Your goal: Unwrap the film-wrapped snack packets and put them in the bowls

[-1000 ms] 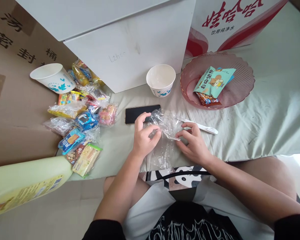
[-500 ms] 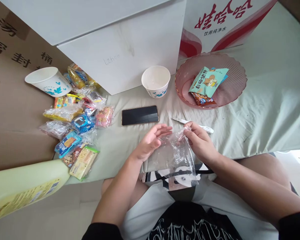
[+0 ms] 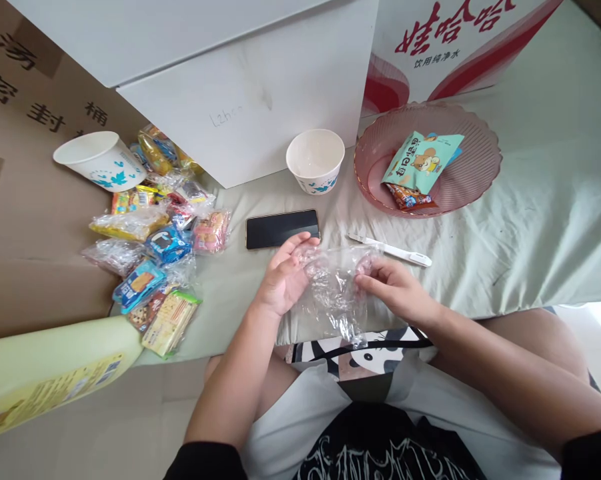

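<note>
A crinkled clear plastic bag point(image 3: 334, 287) is stretched between my two hands above the front edge of the cloth. My left hand point(image 3: 284, 277) grips the bag's left upper edge between thumb and fingers. On the other side, my right hand point(image 3: 397, 288) pinches the right edge with thumb and forefinger. I see nothing inside the bag. Just beyond it lies a white utility knife point(image 3: 397, 253), its blade end pointing left. A black phone point(image 3: 275, 229) rests flat past my left fingertips.
A pink ribbed bowl point(image 3: 475, 177) holds snack packets point(image 3: 424, 163). One paper bowl point(image 3: 315, 161) stands by a white box point(image 3: 260, 100); another, tilted paper bowl point(image 3: 103, 160) sits on a heap of wrapped snacks point(image 3: 167, 243). A pale green container point(image 3: 55, 373) is at left.
My left hand has closed on the bag's left edge, where before its fingers were spread. The bag is now held wider and higher, and my right hand has come slightly lower.
</note>
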### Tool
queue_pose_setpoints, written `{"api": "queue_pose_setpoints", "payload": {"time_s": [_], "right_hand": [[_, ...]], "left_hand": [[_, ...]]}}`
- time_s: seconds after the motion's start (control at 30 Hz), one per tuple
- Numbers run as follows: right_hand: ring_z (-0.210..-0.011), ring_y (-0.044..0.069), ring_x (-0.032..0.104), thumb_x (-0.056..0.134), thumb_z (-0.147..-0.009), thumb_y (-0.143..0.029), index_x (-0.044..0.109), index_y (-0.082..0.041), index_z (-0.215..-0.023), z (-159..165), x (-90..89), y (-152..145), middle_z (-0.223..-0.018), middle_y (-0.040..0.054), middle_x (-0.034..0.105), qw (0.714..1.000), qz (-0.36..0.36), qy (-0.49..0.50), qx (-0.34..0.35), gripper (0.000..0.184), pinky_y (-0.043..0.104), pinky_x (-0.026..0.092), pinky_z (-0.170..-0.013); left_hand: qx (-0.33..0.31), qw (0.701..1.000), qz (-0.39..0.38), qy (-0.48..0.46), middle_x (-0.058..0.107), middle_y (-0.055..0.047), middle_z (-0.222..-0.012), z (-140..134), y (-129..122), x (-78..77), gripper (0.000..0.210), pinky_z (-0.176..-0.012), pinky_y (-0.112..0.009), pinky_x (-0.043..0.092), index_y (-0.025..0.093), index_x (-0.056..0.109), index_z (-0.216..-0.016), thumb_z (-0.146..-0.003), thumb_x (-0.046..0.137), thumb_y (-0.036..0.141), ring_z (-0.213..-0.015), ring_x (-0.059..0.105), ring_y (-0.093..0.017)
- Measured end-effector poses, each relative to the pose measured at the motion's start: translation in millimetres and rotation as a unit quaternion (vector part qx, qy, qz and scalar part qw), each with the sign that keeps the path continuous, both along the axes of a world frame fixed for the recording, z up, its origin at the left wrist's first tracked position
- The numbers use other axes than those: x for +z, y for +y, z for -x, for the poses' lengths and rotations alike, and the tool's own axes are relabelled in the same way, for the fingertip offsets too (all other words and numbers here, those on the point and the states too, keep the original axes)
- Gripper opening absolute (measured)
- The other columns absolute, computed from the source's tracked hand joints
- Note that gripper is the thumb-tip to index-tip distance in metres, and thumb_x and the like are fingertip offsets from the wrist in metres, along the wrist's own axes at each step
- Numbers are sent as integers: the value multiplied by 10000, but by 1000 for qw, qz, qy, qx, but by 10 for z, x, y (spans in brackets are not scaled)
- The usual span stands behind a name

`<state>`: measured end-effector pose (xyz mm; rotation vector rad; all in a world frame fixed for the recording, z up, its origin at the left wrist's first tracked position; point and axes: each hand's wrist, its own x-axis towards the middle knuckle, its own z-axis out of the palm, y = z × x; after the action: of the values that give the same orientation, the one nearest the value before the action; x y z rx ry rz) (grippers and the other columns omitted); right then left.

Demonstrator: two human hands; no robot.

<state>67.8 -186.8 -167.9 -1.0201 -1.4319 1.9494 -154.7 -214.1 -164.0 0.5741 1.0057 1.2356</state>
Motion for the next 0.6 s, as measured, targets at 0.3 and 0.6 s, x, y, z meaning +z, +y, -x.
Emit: {"api": "queue_pose_setpoints", "payload": {"time_s": [0.3, 0.6], "right_hand": [[-655, 132, 584, 649, -893, -519, 593, -200, -851, -29, 18, 20, -741, 4, 641, 999, -36, 2, -12, 326, 287, 507, -628], [-543, 117, 537, 689, -844, -520, 588, -207, -794, 9, 21, 0, -624, -25, 592, 997, 73, 29, -28, 333, 271, 487, -556]], "left_hand": [[-141, 982, 109, -58, 736, -37, -795, -219, -75, -21, 394, -691, -254, 545, 143, 740, -960, -659, 913, 330, -691, 672, -135], [-105, 984, 139, 32, 662, 25, -604, -96, -58, 16, 450, -390, -186, 407, 170, 641, -944, -647, 884, 407, -449, 566, -98]]}}
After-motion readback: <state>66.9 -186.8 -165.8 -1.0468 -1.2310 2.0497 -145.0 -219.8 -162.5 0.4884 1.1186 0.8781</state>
